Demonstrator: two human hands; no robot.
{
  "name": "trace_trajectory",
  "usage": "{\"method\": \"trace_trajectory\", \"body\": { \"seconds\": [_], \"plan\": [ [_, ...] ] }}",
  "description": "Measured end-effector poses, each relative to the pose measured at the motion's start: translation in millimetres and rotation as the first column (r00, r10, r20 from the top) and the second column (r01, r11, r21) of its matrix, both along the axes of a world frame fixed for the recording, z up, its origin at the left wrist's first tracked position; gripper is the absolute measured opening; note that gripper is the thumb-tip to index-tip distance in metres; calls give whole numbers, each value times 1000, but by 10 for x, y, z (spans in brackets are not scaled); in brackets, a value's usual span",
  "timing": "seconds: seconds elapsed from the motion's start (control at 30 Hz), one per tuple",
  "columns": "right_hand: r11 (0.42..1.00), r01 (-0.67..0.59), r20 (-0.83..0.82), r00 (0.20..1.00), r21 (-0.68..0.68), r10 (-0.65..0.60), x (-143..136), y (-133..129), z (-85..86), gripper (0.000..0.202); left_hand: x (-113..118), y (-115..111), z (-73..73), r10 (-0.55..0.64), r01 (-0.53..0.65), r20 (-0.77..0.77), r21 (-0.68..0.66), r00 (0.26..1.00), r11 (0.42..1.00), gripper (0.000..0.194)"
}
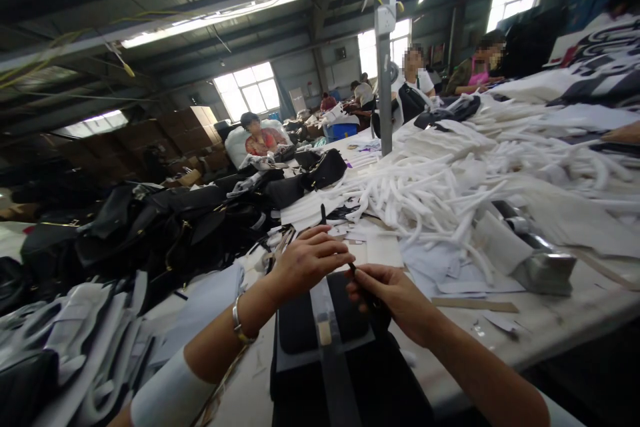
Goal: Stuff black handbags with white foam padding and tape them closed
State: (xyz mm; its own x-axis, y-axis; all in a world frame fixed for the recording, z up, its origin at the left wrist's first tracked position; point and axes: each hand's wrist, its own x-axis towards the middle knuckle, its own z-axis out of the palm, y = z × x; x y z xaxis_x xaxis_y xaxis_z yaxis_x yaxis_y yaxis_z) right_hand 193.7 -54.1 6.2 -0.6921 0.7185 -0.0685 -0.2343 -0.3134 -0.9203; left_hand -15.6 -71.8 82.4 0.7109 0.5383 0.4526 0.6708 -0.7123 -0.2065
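My left hand [313,257] reaches over the front of a black bag [350,387], its fingers stretched out and nearly touching my right hand. A thin black strap end [323,213] sticks up just behind the left fingers; whether they touch it is hidden. My right hand [390,295] is closed in a pinch on a narrow black strap [353,269], whose lower part drops into shadow by the bag. Down the middle of the bag runs a clear plastic-wrapped band [325,327] with a small beige patch.
Black bags [200,213] are heaped on the left, with white-wrapped pieces [65,327] nearer. White padded strips [425,180] pile up right of a grey post [384,80]. A metal tape-dispenser-like stand [543,270] sits near the right table edge. Several people work further back.
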Motion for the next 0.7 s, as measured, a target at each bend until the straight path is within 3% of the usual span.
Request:
{"method": "trace_trajectory", "body": {
  "seconds": [0.1, 0.23, 0.3, 0.37, 0.47, 0.6, 0.7],
  "plan": [
    [999, 1, 65, 998, 35, -3, -13, 1, -61, 41, -155, 40, -140, 138, -116, 91, -214, 986, 970, 21],
    [998, -28, 108, 994, 49, 22, -27, 2, -125, 40, -437, 114, -384, 350, -262, 179, -385, 920, 885, 23],
    [999, -26, 130, 991, 41, 20, -16, -4, -136, 47, -601, 170, -535, 476, -341, 208, -467, 854, 816, 27],
    [999, -38, 141, 989, 24, 34, 12, -16, -133, 51, -770, 239, -698, 598, -396, 209, -577, 774, 714, 29],
    [993, -105, 142, 984, -47, 110, 65, -29, -108, 43, -986, 342, -930, 714, -371, 128, -784, 689, 498, 27],
    [967, -152, 154, 970, -205, 185, 89, 7, -13, 39, -1129, 418, -1132, 751, -189, 27, -961, 660, 201, 33],
    [938, -149, 165, 964, -312, 207, 50, 78, 97, 33, -1173, 443, -1189, 745, -35, 36, -996, 666, 79, 33]
  ]
}}
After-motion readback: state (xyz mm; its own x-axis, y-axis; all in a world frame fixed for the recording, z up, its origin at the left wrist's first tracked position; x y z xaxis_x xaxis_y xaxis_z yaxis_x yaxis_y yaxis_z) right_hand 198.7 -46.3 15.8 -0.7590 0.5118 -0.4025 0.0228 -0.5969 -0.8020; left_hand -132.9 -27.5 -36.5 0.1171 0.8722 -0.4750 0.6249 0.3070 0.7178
